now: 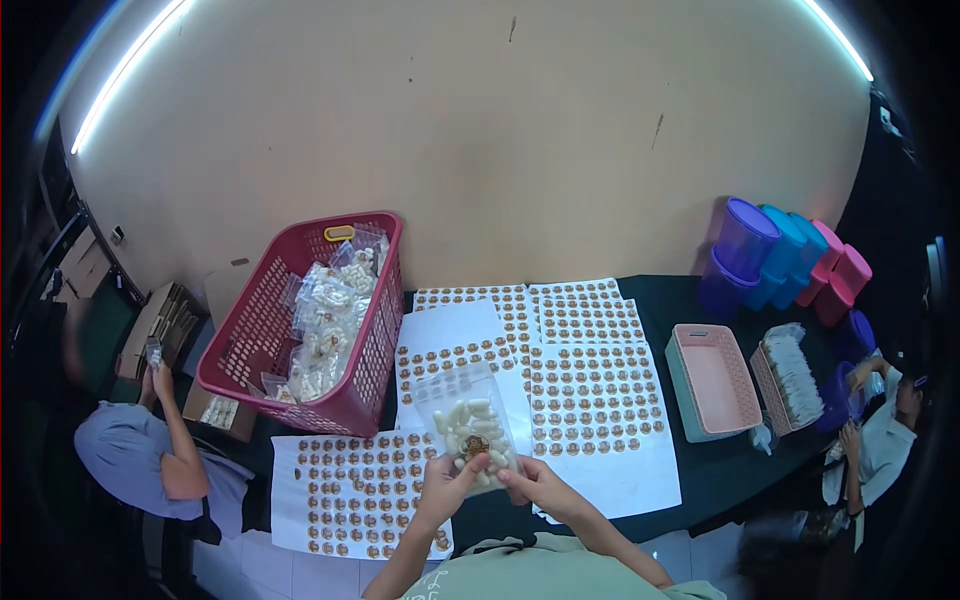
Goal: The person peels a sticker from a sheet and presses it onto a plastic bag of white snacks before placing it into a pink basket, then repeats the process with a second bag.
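A clear plastic bag of white capsules [463, 412] is held up in front of me, over the sticker sheets. My left hand [450, 490] is closed on its lower left side, the thumb lying on a round brown sticker [474, 445] on the bag's front. At the lower right edge, my right hand [538, 484] pinches the same bag between thumb and fingers. Beneath and around the bag lie white sheets of round brown stickers [595, 400], with another sticker sheet [290, 500] at the lower left. Some sheet rows have gaps where stickers are absent.
A maroon basket [385, 330] holding several capsule bags [330, 320] stands at left. Pale baskets [715, 385], a basket of white packets [790, 375] and coloured containers [740, 240] stand at right. Co-workers [140, 450] sit at both sides. A wall [560, 150] rises behind.
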`<act>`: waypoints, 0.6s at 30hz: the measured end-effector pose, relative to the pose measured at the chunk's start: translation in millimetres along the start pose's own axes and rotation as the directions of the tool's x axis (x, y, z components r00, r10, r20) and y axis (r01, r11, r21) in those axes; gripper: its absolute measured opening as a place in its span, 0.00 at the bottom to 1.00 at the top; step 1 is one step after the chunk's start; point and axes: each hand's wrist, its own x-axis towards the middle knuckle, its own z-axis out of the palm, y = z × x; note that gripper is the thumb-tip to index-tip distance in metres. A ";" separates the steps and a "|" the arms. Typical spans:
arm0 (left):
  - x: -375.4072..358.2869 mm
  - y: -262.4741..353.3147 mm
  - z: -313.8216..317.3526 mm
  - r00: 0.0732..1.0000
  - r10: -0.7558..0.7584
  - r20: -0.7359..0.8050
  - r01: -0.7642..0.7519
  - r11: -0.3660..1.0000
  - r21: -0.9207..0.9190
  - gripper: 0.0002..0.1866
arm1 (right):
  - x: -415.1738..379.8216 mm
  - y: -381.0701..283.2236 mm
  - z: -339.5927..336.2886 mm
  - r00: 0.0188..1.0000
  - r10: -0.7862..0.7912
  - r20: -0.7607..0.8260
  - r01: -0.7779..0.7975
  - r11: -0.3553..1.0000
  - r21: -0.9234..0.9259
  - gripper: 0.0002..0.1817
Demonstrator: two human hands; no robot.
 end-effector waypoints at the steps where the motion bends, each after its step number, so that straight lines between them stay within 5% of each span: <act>1: -0.8 -0.1 1.9 0.995 0.016 -0.095 -0.020 0.999 -0.040 0.14 | 2.5 1.9 3.8 1.000 0.001 0.003 -0.001 1.000 -0.003 0.17; 6: 7.6 -5.7 9.3 0.934 0.039 -0.355 -0.118 0.972 -0.205 0.11 | 13.4 7.6 28.6 0.973 -0.201 -0.111 0.191 0.977 -0.098 0.18; 18: 10.9 -10.8 -4.7 0.968 0.008 -0.251 -0.067 0.972 -0.226 0.12 | 17.9 12.6 28.3 0.957 -0.250 -0.146 0.233 0.964 -0.125 0.19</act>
